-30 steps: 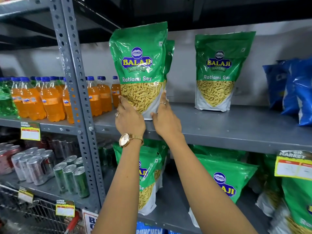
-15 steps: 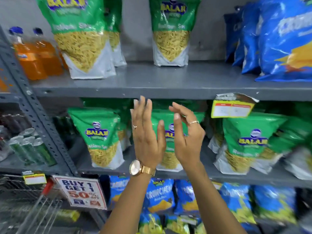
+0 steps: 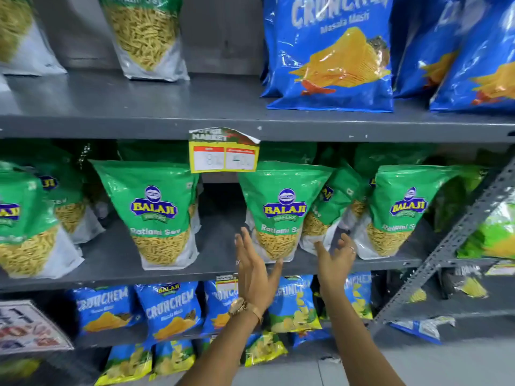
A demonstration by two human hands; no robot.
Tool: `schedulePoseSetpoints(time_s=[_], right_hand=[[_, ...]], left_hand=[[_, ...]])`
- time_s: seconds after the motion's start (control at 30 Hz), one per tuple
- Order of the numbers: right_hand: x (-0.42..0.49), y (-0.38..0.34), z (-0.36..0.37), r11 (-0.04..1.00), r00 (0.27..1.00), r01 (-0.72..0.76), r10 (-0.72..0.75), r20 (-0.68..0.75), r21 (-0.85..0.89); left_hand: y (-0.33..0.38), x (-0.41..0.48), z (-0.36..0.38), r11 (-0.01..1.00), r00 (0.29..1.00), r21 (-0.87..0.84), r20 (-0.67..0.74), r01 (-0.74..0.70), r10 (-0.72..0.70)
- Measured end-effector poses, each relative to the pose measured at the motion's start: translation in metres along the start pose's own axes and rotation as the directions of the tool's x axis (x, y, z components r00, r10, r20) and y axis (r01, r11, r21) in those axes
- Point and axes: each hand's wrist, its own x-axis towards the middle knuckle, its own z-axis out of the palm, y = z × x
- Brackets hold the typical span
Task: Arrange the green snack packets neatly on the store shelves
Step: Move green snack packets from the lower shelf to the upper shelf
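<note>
Green packet [image 3: 281, 210] upright at middle shelf [image 3: 111, 277] front, between both open hands, neither gripping yet. Left hand [image 3: 255, 274] flat beside its lower edge, right hand [image 3: 335, 259] spread near the leaning packet [image 3: 334, 201] behind, contact hard to judge. Glossy pouch, sev showing below. Partly done: front row mostly standing, back ones slumped.

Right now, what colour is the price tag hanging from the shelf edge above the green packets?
Yellow border, red and white panels, seen in the head view: price tag above the green packets.

Grey shelf [image 3: 217, 263], green packets [image 3: 156, 210] upright
</note>
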Motion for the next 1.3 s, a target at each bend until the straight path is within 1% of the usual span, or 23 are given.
schedulePoseSetpoints(time_s=[0.03, 0.07, 0.13, 0.17, 0.23, 0.33, 0.47, 0.53, 0.6, 0.7, 0.8, 0.97, 1.03, 1.1, 1.2, 1.3], right_hand=[[0.008, 0.005, 0.001, 0.995, 0.998, -0.051, 0.054, 0.028, -0.089], [0.015, 0.009, 0.002, 0.985, 0.995, -0.076, 0.085, 0.053, -0.154], [0.029, 0.016, 0.009, 0.974, 0.989, -0.071, 0.096, 0.111, -0.215], [0.035, 0.021, 0.013, 0.967, 0.987, -0.056, 0.09, 0.13, -0.247], [0.044, 0.024, 0.022, 0.966, 0.987, -0.038, 0.076, 0.143, -0.256], [0.056, 0.032, 0.03, 0.971, 0.995, -0.024, 0.045, 0.084, -0.236], [0.067, 0.047, 0.031, 0.969, 0.987, -0.014, 0.052, 0.149, -0.245], [0.069, 0.055, 0.027, 0.957, 0.99, 0.006, 0.035, 0.136, -0.291], [0.07, 0.058, 0.025, 0.954, 0.991, 0.026, 0.016, 0.136, -0.299], [0.058, 0.047, 0.018, 0.962, 0.986, 0.095, -0.057, 0.154, -0.258], [0.037, 0.043, 0.004, 0.974, 0.991, 0.097, -0.075, 0.11, -0.206], [0.007, 0.039, -0.021, 0.968, 0.992, 0.112, -0.094, 0.09, -0.224], [-0.005, 0.039, -0.032, 0.974, 0.994, 0.098, -0.084, 0.074, -0.204], [-0.016, 0.044, -0.043, 0.988, 0.994, 0.086, -0.077, 0.074, -0.129], [-0.033, 0.049, -0.062, 1.0, 0.998, -0.004, 0.004, 0.066, -0.001], [-0.05, 0.052, -0.084, 0.995, 0.996, -0.051, 0.044, 0.078, 0.086]], left_hand=[[-0.003, 0.001, 0.007, 0.999, 1.0, 0.026, 0.016, 0.02, -0.02], [-0.004, 0.002, 0.013, 0.998, 0.999, 0.058, 0.03, 0.008, -0.01], [-0.006, 0.006, 0.023, 0.994, 0.999, 0.101, 0.044, -0.036, 0.031], [-0.005, 0.009, 0.027, 0.993, 0.999, 0.109, 0.041, -0.035, 0.031], [-0.001, 0.013, 0.034, 0.995, 1.0, 0.104, 0.018, -0.007, 0.005], [-0.001, 0.015, 0.044, 0.992, 1.0, 0.123, -0.016, 0.023, -0.022], [-0.008, 0.017, 0.049, 0.989, 1.0, 0.147, -0.029, 0.003, 0.001], [-0.006, 0.017, 0.048, 0.988, 1.0, 0.155, -0.018, -0.002, 0.005], [-0.005, 0.017, 0.049, 0.986, 1.0, 0.168, -0.026, -0.001, 0.006], [-0.005, 0.016, 0.048, 0.983, 0.999, 0.182, -0.044, -0.011, 0.019], [-0.004, 0.016, 0.048, 0.979, 0.999, 0.203, -0.044, -0.013, 0.022], [-0.004, 0.016, 0.048, 0.976, 0.999, 0.215, -0.032, 0.012, -0.006], [-0.004, 0.016, 0.047, 0.97, 0.999, 0.243, -0.027, 0.024, -0.018], [-0.004, 0.016, 0.044, 0.954, 1.0, 0.299, -0.018, 0.022, -0.018], [-0.005, 0.014, 0.039, 0.933, 1.0, 0.36, 0.005, -0.008, 0.007], [-0.003, 0.012, 0.03, 0.93, 0.998, 0.367, 0.055, -0.002, -0.02]])
